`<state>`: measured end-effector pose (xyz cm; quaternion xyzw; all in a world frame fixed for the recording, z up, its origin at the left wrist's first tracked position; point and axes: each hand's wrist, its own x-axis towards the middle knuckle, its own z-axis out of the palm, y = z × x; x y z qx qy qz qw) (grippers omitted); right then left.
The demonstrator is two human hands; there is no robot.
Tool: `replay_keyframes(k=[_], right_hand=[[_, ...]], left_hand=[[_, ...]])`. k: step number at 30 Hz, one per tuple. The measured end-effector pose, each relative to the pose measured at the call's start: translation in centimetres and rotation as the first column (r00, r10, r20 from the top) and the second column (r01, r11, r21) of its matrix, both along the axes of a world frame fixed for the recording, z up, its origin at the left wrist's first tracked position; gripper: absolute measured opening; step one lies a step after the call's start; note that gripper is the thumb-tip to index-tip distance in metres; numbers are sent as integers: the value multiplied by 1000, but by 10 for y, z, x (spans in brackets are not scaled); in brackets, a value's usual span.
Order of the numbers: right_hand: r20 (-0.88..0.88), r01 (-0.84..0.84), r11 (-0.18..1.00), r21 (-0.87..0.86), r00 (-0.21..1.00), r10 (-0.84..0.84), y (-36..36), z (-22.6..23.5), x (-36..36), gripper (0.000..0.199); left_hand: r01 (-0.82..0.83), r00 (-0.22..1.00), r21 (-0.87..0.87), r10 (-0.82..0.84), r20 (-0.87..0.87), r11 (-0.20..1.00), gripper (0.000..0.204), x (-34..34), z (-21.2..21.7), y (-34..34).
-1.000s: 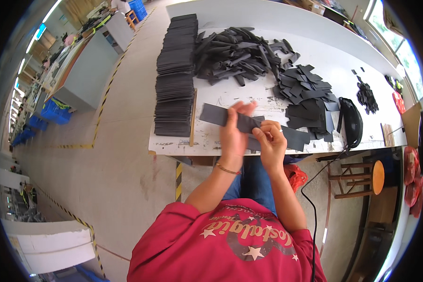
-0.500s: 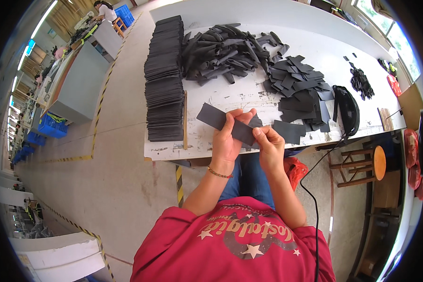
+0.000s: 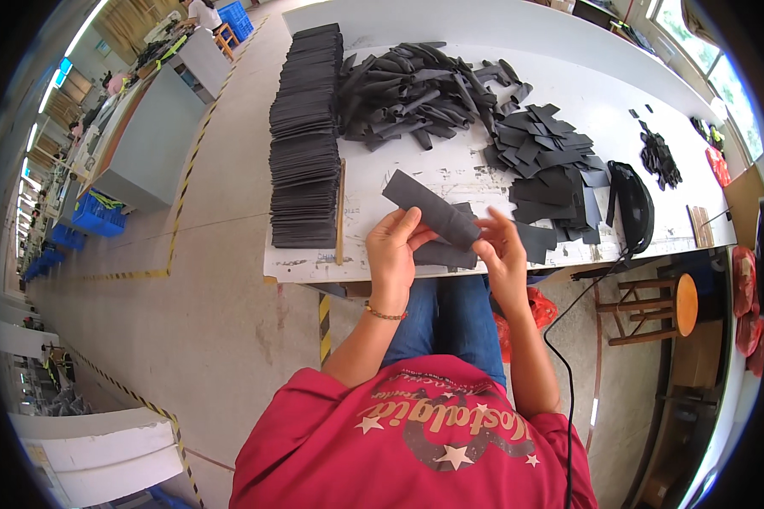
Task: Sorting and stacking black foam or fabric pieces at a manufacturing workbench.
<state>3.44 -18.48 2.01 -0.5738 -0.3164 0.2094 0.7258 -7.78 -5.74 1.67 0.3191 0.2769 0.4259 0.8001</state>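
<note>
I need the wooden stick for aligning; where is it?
In the head view, the wooden stick lies on the white table, along the right side of the stacked dark sheets.

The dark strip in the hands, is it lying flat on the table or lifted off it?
Lifted. The dark strip is held tilted above the white table, with the left hand and the right hand pinching its near end.

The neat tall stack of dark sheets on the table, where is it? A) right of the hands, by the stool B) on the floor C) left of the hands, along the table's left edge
C: the stack of dark sheets runs along the white table at its left edge, left of the left hand and right hand, which hold a dark strip.
</note>
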Motion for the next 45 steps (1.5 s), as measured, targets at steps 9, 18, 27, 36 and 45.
replay_keyframes(k=[9, 18, 27, 36, 45], right_hand=[[-42, -1, 977, -215, 999, -8, 2, -13, 9, 16], [132, 194, 838, -510, 980, -147, -11, -59, -8, 25], [300, 275, 776, -568, 947, -116, 12, -70, 14, 30], [406, 307, 792, -527, 910, -82, 26, -76, 23, 30], [573, 358, 792, -494, 820, -13, 26, -94, 13, 32]], left_hand=[[-13, 1000, 2, 13, 14, 1000, 18, -5, -11, 10], [-4, 846, 374, 203, -492, 927, 25, -52, -93, -6], [99, 601, 781, 589, -541, 616, 21, -26, -86, 5], [567, 717, 823, 517, -467, -44, 26, 35, -85, 47], [603, 596, 789, 592, -543, 116, 31, 52, -106, 50]])
